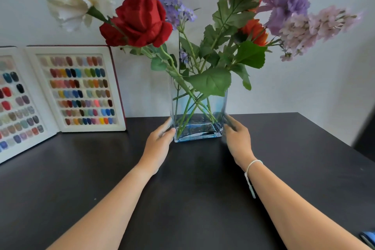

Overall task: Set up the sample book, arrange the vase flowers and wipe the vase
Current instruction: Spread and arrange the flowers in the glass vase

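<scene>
Both hands bracket the vase at frame centre, on the dark bench [81,178].

The left hand [158,141] and the right hand [236,135], fingers loosely spread, flank the base of the clear blue-tinted rectangular glass vase [199,115], likely to steady or shift it. Contact is blurred, so grip is uncertain. The open nail-colour sample book [77,89] stands propped at left, partly cropped. The red rose [140,20] leans left.

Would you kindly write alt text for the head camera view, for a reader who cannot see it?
Two bare hands, left hand and right hand, flank the base of a clear rectangular glass vase of mixed artificial flowers on a dark table. An open nail-colour sample book stands against the wall at left.
</scene>
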`<action>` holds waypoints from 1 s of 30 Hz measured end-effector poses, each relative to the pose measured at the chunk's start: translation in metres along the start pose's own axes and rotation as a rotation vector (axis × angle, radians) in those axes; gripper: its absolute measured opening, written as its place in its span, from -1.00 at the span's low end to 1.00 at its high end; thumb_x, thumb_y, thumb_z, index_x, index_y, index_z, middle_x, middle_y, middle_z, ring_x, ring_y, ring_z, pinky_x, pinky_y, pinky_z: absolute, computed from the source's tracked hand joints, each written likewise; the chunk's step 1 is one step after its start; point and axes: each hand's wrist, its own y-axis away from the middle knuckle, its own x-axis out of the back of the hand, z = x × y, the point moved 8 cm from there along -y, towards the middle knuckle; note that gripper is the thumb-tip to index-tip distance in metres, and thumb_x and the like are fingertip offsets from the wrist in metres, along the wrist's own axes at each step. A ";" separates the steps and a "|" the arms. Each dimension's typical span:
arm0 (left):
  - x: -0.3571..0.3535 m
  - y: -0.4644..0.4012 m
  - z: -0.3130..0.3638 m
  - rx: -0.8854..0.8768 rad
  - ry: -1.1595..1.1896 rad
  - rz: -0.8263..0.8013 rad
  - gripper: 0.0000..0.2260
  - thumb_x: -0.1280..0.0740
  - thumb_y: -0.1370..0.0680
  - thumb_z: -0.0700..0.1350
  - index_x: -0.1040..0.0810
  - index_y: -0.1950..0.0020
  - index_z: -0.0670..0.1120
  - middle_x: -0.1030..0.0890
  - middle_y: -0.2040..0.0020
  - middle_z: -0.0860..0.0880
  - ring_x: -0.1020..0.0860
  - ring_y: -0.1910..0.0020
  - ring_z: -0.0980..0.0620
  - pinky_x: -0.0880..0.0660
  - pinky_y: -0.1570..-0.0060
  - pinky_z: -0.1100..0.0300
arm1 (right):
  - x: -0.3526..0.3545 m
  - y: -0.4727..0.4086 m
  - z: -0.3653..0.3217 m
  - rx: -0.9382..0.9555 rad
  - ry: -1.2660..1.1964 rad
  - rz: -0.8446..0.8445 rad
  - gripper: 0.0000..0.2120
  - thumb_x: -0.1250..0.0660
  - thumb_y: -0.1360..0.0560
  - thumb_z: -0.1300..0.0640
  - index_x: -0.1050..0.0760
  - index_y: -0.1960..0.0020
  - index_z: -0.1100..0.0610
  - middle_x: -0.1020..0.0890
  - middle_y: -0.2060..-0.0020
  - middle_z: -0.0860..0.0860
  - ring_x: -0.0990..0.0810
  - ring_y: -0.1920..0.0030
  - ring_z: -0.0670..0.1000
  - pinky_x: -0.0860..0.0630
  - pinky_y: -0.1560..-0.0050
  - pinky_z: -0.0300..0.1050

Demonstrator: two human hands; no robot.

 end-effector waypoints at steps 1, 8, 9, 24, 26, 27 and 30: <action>-0.001 0.003 0.000 -0.003 -0.005 0.008 -0.62 -0.18 -0.57 -0.16 -0.31 -0.40 -0.03 -0.39 -0.37 0.03 -0.38 -0.33 0.07 -0.27 -0.38 -0.01 | 0.001 -0.002 0.001 -0.006 -0.013 -0.003 -0.60 -0.12 -0.52 0.29 -0.39 -0.31 0.03 -0.57 -0.15 0.01 -0.57 0.14 -0.18 -0.48 0.08 -0.32; -0.008 0.017 0.006 -0.017 -0.007 0.032 -0.66 -0.18 -0.57 -0.19 -0.37 -0.36 -0.06 -0.43 -0.28 0.01 -0.43 -0.26 0.08 -0.32 -0.34 0.04 | 0.006 -0.010 0.006 -0.029 -0.040 -0.013 -0.56 -0.07 -0.49 0.35 -0.42 -0.28 0.03 -0.59 -0.05 -0.03 -0.62 0.06 0.05 -0.55 0.02 -0.11; -0.008 0.018 0.006 -0.016 0.000 0.035 -0.66 -0.18 -0.57 -0.20 -0.37 -0.35 -0.08 -0.44 -0.28 0.01 -0.43 -0.24 0.09 -0.32 -0.33 0.05 | 0.006 -0.010 0.006 -0.030 -0.035 -0.015 -0.55 -0.06 -0.49 0.35 -0.43 -0.27 0.02 -0.57 -0.07 -0.06 -0.60 -0.05 0.10 -0.53 -0.07 -0.04; -0.012 0.024 0.013 -0.044 -0.047 0.033 -0.69 -0.19 -0.56 -0.22 -0.43 -0.30 -0.09 -0.46 -0.20 -0.03 -0.43 -0.26 0.04 -0.31 -0.35 -0.02 | 0.003 -0.026 0.008 -0.023 -0.057 -0.062 -0.54 -0.08 -0.48 0.40 -0.41 -0.29 0.07 -0.56 -0.07 -0.05 -0.56 -0.13 0.07 -0.48 -0.20 -0.05; -0.014 0.025 0.013 -0.044 -0.055 0.020 -0.68 -0.19 -0.56 -0.22 -0.42 -0.32 -0.09 -0.45 -0.20 -0.04 -0.43 -0.26 0.04 -0.31 -0.35 -0.01 | 0.002 -0.028 0.008 -0.032 -0.076 -0.069 -0.55 -0.06 -0.49 0.39 -0.41 -0.29 0.09 -0.59 -0.08 0.02 -0.56 -0.13 0.10 -0.51 -0.15 -0.08; -0.015 0.025 0.014 -0.045 -0.061 0.016 -0.68 -0.19 -0.57 -0.22 -0.42 -0.32 -0.09 -0.44 -0.20 -0.04 -0.43 -0.26 0.03 -0.31 -0.35 -0.01 | 0.001 -0.029 0.008 -0.037 -0.093 -0.073 -0.55 -0.05 -0.49 0.39 -0.40 -0.30 0.11 -0.60 -0.09 0.07 -0.54 -0.14 0.13 -0.50 -0.13 -0.06; -0.017 0.025 0.015 -0.056 -0.075 0.006 -0.68 -0.19 -0.56 -0.21 -0.41 -0.33 -0.08 -0.43 -0.20 -0.05 -0.44 -0.25 0.04 -0.31 -0.34 0.05 | -0.001 -0.032 0.008 -0.047 -0.114 -0.085 -0.55 -0.01 -0.50 0.41 -0.39 -0.30 0.14 -0.59 -0.10 0.13 -0.48 -0.18 0.21 -0.45 -0.14 -0.01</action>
